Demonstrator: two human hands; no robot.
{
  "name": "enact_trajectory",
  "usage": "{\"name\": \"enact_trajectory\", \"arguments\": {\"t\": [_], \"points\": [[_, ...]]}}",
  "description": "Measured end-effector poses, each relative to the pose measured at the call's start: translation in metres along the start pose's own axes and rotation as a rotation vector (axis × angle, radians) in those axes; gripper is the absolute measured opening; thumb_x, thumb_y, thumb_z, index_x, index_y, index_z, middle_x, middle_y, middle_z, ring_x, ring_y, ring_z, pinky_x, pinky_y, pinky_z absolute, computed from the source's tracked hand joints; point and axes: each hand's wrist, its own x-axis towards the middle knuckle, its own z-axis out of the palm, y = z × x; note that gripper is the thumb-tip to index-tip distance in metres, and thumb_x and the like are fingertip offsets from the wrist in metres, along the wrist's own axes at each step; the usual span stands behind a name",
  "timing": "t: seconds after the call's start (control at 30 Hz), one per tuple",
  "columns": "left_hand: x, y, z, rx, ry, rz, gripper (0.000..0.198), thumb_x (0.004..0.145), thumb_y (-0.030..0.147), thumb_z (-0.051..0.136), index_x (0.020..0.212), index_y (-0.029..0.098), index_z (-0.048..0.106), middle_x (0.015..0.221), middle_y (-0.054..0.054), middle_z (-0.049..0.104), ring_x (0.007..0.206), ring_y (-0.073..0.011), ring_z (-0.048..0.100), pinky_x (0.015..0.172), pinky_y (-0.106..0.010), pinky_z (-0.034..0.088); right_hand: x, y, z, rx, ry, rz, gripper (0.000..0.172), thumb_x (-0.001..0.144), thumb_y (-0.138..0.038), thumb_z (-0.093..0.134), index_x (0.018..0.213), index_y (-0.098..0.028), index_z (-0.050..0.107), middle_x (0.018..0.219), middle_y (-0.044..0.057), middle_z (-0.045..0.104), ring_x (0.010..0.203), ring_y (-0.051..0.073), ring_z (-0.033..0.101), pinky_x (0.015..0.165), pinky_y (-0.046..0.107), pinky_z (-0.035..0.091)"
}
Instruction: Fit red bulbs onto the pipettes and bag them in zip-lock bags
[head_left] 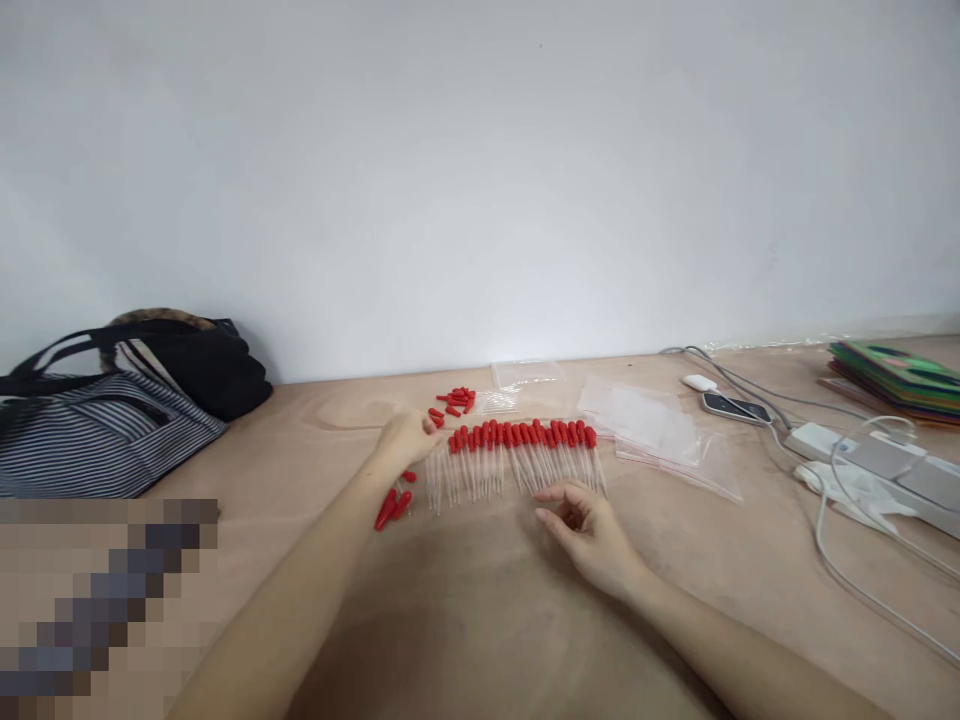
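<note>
A row of glass droppers (480, 475) lies on the table, most topped with red rubber bulbs (517, 434); at the row's left end several tubes (439, 485) show no bulb. My left hand (409, 437) reaches over that end, beside a small pile of loose red bulbs (456, 400). Its fingers are mostly hidden behind the back of the hand, so whether it holds anything is unclear. Just in front of the row's right part, my right hand (581, 525) is open, thumb and curved fingers apart with nothing visible between them. More red bulbs (394, 507) lie near my left forearm.
Clear plastic bags (652, 425) lie right of the row, another bag (529, 374) behind it. Farther right are a phone-like device (735, 406), white cables, a power strip (825, 445) and stacked coloured sheets (900, 375). A striped bag (112, 430) sits left. A wall stands behind.
</note>
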Motion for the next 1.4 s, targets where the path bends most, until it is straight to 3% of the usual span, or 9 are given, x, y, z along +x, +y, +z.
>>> {"name": "enact_trajectory", "arguments": {"t": [0.2, 0.37, 0.7, 0.83, 0.97, 1.1, 1.27, 1.33, 1.4], "points": [[-0.017, -0.075, -0.008, -0.062, -0.004, -0.021, 0.015, 0.062, 0.029, 0.057, 0.071, 0.017, 0.061, 0.068, -0.001, 0.064, 0.069, -0.0183, 0.058, 0.057, -0.023, 0.038, -0.001, -0.001, 0.002, -0.013, -0.025, 0.012, 0.015, 0.072, -0.025, 0.052, 0.083, -0.018, 0.060, 0.078, 0.002, 0.055, 0.056, 0.010, 0.046, 0.051, 0.023, 0.039], [-0.023, -0.100, 0.007, -0.145, -0.019, -0.096, 0.027, 0.062, 0.041, 0.056, 0.072, 0.016, 0.060, 0.065, -0.002, 0.065, 0.064, -0.0198, 0.059, 0.053, -0.025, 0.038, -0.002, -0.001, 0.003, -0.025, -0.053, 0.026, 0.016, 0.072, -0.025, 0.051, 0.083, -0.019, 0.061, 0.079, 0.002, 0.056, 0.057, 0.010, 0.047, 0.052, 0.023, 0.039], [-0.025, -0.083, 0.010, -0.352, 0.020, -0.163, 0.014, 0.061, 0.022, 0.057, 0.073, 0.017, 0.055, 0.050, 0.002, 0.060, 0.052, -0.0172, 0.058, 0.048, -0.023, 0.037, -0.001, 0.002, 0.006, 0.014, -0.056, 0.051, 0.015, 0.070, -0.028, 0.055, 0.079, -0.019, 0.063, 0.075, 0.002, 0.058, 0.058, 0.012, 0.048, 0.052, 0.024, 0.038], [-0.043, -0.053, 0.006, -0.486, 0.027, -0.117, 0.021, 0.070, 0.023, 0.049, 0.090, 0.017, 0.046, 0.066, 0.000, 0.063, 0.057, -0.0134, 0.059, 0.052, -0.023, 0.042, -0.005, -0.001, 0.012, 0.213, -0.108, 0.159, 0.020, 0.070, -0.033, 0.057, 0.081, -0.018, 0.064, 0.065, 0.002, 0.061, 0.059, 0.014, 0.053, 0.057, 0.027, 0.041], [-0.085, 0.001, 0.023, -0.871, -0.239, 0.100, 0.023, 0.070, 0.023, 0.052, 0.089, 0.019, 0.041, 0.067, 0.002, 0.059, 0.058, -0.0122, 0.058, 0.055, -0.024, 0.045, -0.010, -0.014, 0.019, 0.557, -0.217, 0.251, 0.037, 0.065, -0.035, 0.065, 0.099, -0.020, 0.060, 0.083, 0.004, 0.065, 0.074, 0.016, 0.058, 0.069, 0.031, 0.045], [-0.118, 0.037, 0.049, -0.979, -0.371, 0.236, 0.021, 0.071, 0.026, 0.053, 0.085, 0.020, 0.039, 0.066, 0.002, 0.057, 0.060, -0.0130, 0.058, 0.055, -0.024, 0.045, -0.009, -0.022, 0.020, 0.729, -0.318, 0.304, 0.039, 0.062, -0.039, 0.068, 0.094, -0.017, 0.060, 0.069, 0.002, 0.065, 0.060, 0.012, 0.058, 0.057, 0.027, 0.045], [-0.091, 0.012, 0.038, -0.642, -0.221, 0.258, 0.017, 0.069, 0.034, 0.055, 0.075, 0.018, 0.053, 0.065, 0.000, 0.060, 0.061, -0.0137, 0.057, 0.054, -0.022, 0.042, -0.007, -0.021, 0.018, 0.759, -0.247, 0.398, 0.033, 0.059, -0.042, 0.069, 0.073, -0.015, 0.056, 0.059, 0.000, 0.062, 0.052, 0.010, 0.056, 0.049, 0.021, 0.044], [-0.066, -0.014, 0.020, -0.350, -0.010, 0.069, 0.019, 0.069, 0.036, 0.053, 0.063, 0.018, 0.057, 0.061, 0.000, 0.061, 0.060, -0.0143, 0.057, 0.054, -0.021, 0.040, -0.006, -0.021, 0.018, 0.761, -0.216, 0.428, 0.033, 0.059, -0.042, 0.068, 0.070, -0.015, 0.054, 0.057, -0.001, 0.061, 0.050, 0.009, 0.055, 0.048, 0.020, 0.044], [-0.043, -0.041, 0.004, -0.274, 0.034, -0.040, 0.022, 0.066, 0.035, 0.054, 0.054, 0.018, 0.056, 0.050, 0.000, 0.058, 0.055, -0.0164, 0.057, 0.049, -0.023, 0.038, -0.005, -0.020, 0.019, 0.760, -0.211, 0.451, 0.033, 0.059, -0.042, 0.069, 0.069, -0.015, 0.053, 0.056, -0.001, 0.060, 0.049, 0.008, 0.054, 0.047, 0.020, 0.044]]}}
